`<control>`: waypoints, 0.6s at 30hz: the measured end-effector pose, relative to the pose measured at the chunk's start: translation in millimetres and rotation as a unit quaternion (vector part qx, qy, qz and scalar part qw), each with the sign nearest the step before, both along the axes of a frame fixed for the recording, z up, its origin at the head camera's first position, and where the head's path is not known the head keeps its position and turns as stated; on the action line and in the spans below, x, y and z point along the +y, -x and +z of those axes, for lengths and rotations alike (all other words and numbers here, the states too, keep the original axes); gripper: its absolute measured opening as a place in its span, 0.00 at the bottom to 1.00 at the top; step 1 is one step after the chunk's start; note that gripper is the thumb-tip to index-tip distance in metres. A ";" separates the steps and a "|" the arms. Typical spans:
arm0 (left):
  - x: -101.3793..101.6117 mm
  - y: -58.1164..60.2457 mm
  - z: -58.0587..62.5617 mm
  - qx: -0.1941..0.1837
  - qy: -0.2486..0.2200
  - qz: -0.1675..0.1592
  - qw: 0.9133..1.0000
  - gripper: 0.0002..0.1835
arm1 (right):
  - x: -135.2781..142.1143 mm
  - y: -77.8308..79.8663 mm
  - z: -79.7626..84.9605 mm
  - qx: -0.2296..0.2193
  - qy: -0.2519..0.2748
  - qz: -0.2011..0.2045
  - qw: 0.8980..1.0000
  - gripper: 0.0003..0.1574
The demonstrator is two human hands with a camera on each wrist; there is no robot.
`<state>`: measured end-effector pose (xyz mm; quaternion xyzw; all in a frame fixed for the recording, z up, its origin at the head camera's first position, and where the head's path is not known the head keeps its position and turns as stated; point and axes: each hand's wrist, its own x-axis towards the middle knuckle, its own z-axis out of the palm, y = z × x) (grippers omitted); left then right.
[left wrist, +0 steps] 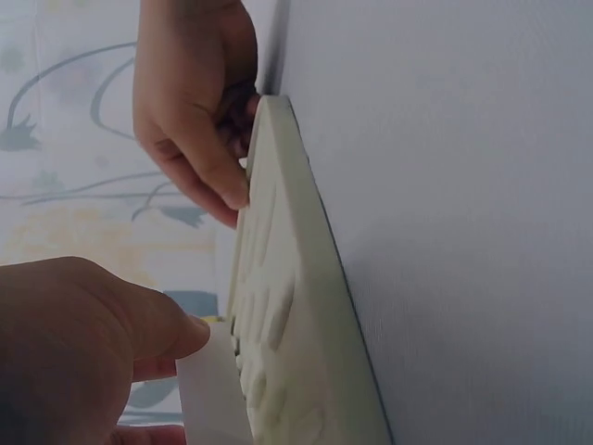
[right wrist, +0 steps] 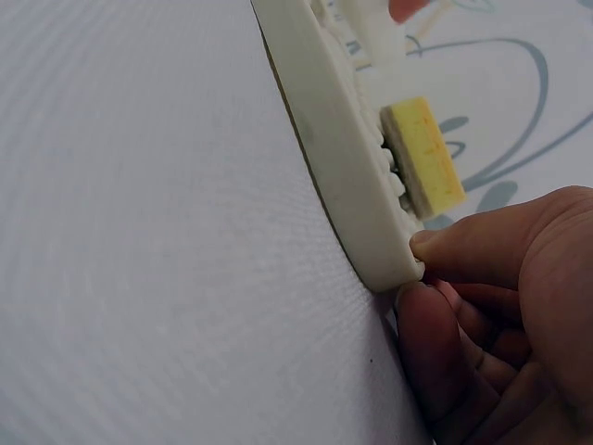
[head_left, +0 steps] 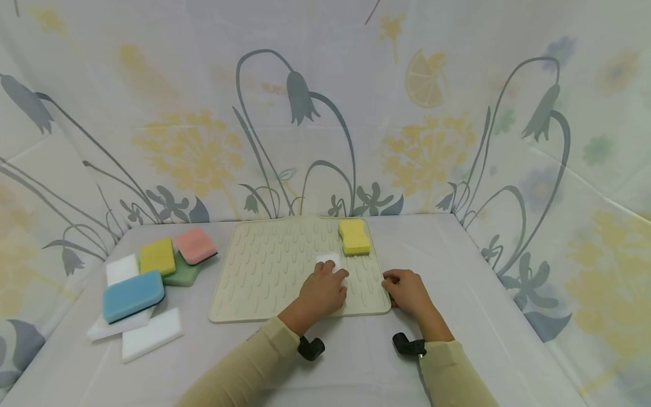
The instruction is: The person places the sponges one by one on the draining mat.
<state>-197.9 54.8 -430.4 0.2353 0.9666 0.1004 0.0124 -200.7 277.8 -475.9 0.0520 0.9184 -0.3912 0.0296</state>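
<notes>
A cream drying mat with rows of raised ridges lies on the white-covered table. My left hand is over its right half and grips a white sponge, mostly covered by the fingers in the head view. In the left wrist view the thumb lies along the near edge of that white sponge, which stands against the ridges. At the mat's right edge, my right hand pinches the rim between thumb and finger, as the right wrist view shows. A yellow sponge sits at the mat's back right.
Left of the mat lies a loose pile: a blue sponge, a yellow sponge, a pink sponge, a green sponge and several white sponges. A flower-patterned curtain surrounds the table at the back and sides.
</notes>
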 end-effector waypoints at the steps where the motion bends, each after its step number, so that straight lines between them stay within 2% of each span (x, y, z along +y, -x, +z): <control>1: 1.9 -0.1 -1.2 0.001 -0.002 -0.002 1.000 0.19 | 0.1 -0.1 0.1 -0.001 0.000 0.000 1.000 0.22; 5: 8.6 -0.7 -6.2 0.013 0.000 -0.010 1.000 0.19 | 0.4 -0.2 0.6 -0.001 0.003 -0.001 1.000 0.22; 12: 19.5 -2.6 -8.7 0.012 0.009 -0.010 1.000 0.19 | 0.3 -2.0 2.3 0.002 0.007 -0.001 1.000 0.21; 18: 29.0 -4.4 -11.3 0.028 0.021 -0.014 0.999 0.18 | 1.0 -1.0 2.0 0.006 0.003 0.002 1.000 0.21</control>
